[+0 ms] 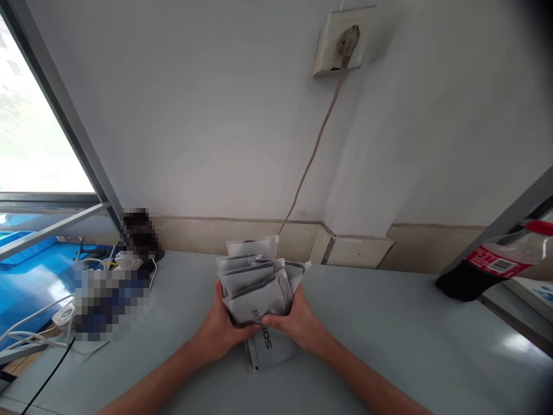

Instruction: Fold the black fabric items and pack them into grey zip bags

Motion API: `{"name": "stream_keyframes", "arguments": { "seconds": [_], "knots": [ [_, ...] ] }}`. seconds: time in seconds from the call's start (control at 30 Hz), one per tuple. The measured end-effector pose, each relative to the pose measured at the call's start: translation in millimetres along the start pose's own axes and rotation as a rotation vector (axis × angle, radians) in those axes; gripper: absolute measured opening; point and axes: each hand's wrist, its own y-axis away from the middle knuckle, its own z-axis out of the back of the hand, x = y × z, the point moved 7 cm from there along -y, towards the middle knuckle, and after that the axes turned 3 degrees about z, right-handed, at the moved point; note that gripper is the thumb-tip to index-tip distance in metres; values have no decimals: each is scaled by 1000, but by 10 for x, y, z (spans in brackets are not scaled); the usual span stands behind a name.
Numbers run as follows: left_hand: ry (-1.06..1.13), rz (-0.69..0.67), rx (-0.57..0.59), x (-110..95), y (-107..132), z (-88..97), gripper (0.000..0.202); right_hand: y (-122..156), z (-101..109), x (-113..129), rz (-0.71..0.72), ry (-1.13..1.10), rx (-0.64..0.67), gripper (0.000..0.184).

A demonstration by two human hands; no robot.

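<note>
Several flat grey-white plastic packets [250, 279] with dark lettering are bunched in a stack between my two hands, above the table. My left hand [222, 325] grips the stack's left side, its thumb across the front packet. On the other side my right hand [298, 320] clasps the packets, thumb also on the front. The thumbs nearly meet over the printed letters. A lower packet [272, 349] with the same lettering shows beneath the thumbs; whether it rests on the table I cannot tell. Most fingers are hidden behind the stack.
The grey table [181, 311] meets a wall at the back. A cola bottle [496, 262] stands at right. White cables [38, 337] and a blurred-out patch lie at left near a blue surface [47, 276]. A cord [317, 144] hangs from a wall socket [330, 52] behind the packets.
</note>
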Motion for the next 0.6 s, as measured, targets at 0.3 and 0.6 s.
{"name": "stream_keyframes", "arguments": {
  "seconds": [0.3, 0.6],
  "knots": [
    [-74, -107, 27, -174, -28, 10, 110, -34, 42, 241, 123, -30, 76, 147],
    [-135, -197, 68, -254, -63, 113, 97, -73, 68, 504, 152, -80, 183, 136]
  ]
}}
